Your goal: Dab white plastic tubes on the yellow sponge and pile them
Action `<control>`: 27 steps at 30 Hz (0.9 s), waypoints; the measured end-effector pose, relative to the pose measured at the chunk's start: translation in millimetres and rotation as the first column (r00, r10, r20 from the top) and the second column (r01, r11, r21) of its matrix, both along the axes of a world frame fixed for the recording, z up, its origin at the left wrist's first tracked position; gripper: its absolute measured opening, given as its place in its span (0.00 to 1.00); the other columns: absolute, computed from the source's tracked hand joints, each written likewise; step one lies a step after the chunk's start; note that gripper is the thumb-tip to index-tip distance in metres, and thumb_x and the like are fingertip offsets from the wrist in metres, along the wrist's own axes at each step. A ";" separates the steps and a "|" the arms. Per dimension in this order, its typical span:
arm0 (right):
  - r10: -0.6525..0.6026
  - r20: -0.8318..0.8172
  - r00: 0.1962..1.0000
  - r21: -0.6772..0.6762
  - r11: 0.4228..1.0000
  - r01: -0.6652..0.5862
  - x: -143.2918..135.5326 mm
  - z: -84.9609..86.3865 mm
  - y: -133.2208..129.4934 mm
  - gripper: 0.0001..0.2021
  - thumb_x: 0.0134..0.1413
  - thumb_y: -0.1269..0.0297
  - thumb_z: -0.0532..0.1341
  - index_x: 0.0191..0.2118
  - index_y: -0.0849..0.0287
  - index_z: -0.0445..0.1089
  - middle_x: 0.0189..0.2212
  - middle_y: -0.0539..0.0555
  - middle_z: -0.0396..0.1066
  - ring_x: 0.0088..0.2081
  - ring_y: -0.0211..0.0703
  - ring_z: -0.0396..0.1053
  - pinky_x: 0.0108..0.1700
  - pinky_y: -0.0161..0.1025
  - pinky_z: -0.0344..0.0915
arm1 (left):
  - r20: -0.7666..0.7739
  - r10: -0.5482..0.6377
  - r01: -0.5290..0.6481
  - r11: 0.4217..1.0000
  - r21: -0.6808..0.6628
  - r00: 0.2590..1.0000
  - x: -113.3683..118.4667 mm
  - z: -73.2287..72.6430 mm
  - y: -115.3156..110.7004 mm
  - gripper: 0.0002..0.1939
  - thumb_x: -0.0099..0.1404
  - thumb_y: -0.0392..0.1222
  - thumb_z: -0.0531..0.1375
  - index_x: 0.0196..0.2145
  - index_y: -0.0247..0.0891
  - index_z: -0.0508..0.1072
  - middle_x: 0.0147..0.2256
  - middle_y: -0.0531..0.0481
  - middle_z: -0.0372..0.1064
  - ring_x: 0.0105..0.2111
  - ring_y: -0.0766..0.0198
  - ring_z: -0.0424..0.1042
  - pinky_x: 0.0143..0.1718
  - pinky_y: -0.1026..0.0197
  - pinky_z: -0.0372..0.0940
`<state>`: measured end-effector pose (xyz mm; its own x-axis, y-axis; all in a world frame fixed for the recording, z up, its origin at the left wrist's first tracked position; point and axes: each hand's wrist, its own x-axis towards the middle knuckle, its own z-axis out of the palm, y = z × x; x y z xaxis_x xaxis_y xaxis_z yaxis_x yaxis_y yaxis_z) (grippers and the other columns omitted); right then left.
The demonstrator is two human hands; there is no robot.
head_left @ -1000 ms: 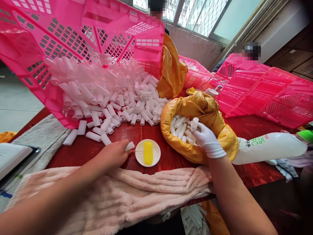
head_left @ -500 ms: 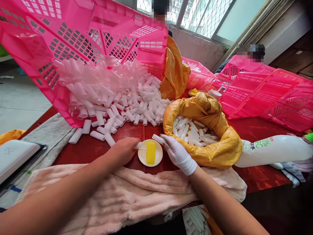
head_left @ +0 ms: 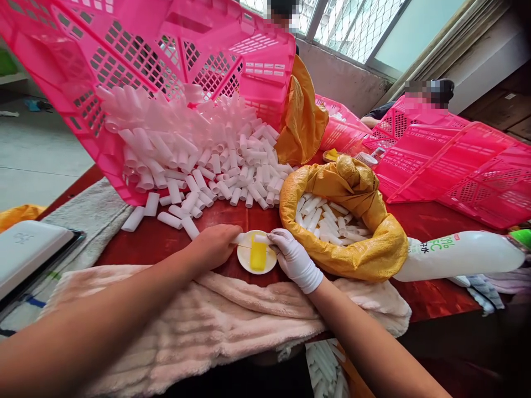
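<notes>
Bare and closed, my left hand (head_left: pixel 216 244) grips a small white piece (head_left: pixel 238 239) at the left side of a little white dish (head_left: pixel 244 267); a thin, needle-like line reaches from it over the dish. A yellow rectangular pad (head_left: pixel 258 258) lies in the dish. My right hand (head_left: pixel 293 257), in a white glove, pinches a short white tube (head_left: pixel 261 239) whose free end is above the pad's far edge. Whether the tube touches the pad I cannot tell. Beside that hand, a rolled-down yellow woven sack (head_left: pixel 344 262) contains many white tubes (head_left: pixel 327 221).
A tilted pink crate (head_left: pixel 265 69) spills white tubes (head_left: pixel 199 182) onto the red table (head_left: pixel 226 216). A pale pink towel (head_left: pixel 174 320) covers the front edge. At right lie a large bottle (head_left: pixel 464 254) and more pink crates (head_left: pixel 440 160); a scale (head_left: pixel 31 249) is at left. People sit behind.
My right hand has moved left, bringing its tube from beside the dish to above the yellow pad. The left hand stays by the dish. The whole view has shifted slightly.
</notes>
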<state>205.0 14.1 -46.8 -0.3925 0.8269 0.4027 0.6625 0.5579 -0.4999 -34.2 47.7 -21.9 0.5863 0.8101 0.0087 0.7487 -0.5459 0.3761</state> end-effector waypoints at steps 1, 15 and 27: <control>0.011 0.006 1.000 0.010 1.000 -0.011 -0.2 -0.6 -0.3 0.13 0.61 0.70 0.50 0.46 0.56 0.69 0.43 0.59 0.68 0.47 0.46 0.67 0.51 0.47 0.68 | 0.001 0.000 0.000 1.000 -0.002 1.000 -0.3 0.3 -0.3 0.12 0.60 0.33 0.50 0.38 0.38 0.70 0.38 0.45 0.73 0.41 0.57 0.72 0.43 0.58 0.66; -0.048 -0.016 0.999 0.054 0.997 0.049 4.0 -5.5 -4.3 0.11 0.60 0.67 0.53 0.47 0.56 0.67 0.46 0.60 0.67 0.50 0.47 0.67 0.54 0.49 0.67 | -0.010 -0.002 0.002 1.000 -0.012 1.000 0.5 5.4 -2.3 0.11 0.59 0.36 0.50 0.37 0.38 0.70 0.36 0.45 0.73 0.39 0.56 0.72 0.40 0.58 0.64; -0.083 0.060 0.995 0.248 0.966 0.065 3.2 -3.1 -8.2 0.10 0.59 0.71 0.53 0.41 0.55 0.70 0.40 0.59 0.69 0.43 0.48 0.68 0.45 0.49 0.70 | -0.063 0.001 0.001 0.999 0.039 0.998 0.7 3.6 -3.4 0.10 0.61 0.37 0.52 0.39 0.37 0.71 0.36 0.45 0.73 0.38 0.57 0.72 0.37 0.59 0.62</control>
<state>208.2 5.9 -49.9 -0.3683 0.7336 0.5711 0.7348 0.6060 -0.3047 -33.4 44.3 -18.3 0.5868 0.8097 0.0036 0.7701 -0.5594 0.3066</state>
